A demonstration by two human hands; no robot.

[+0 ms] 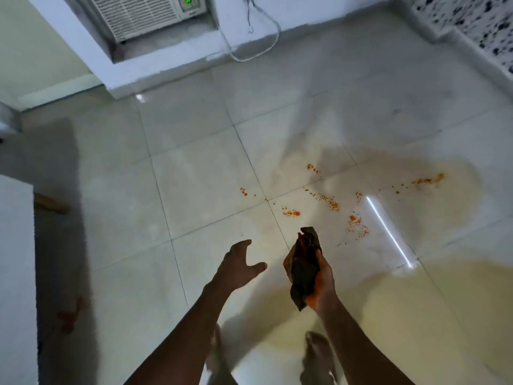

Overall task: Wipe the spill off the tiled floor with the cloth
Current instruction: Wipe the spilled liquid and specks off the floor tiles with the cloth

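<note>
Your right hand (323,279) grips a crumpled dark cloth (302,265) above glossy floor tiles (194,176) scattered with orange crumbs (330,204); your left hand (238,263) spreads open, empty.

Both my forearms reach out from the near edge, bare. My left hand (238,263) hangs empty, fingers spread and relaxed (thumb angled right). My right hand (322,282) is just beside it, fingers curled round a dark wad of cloth (302,262).
</note>
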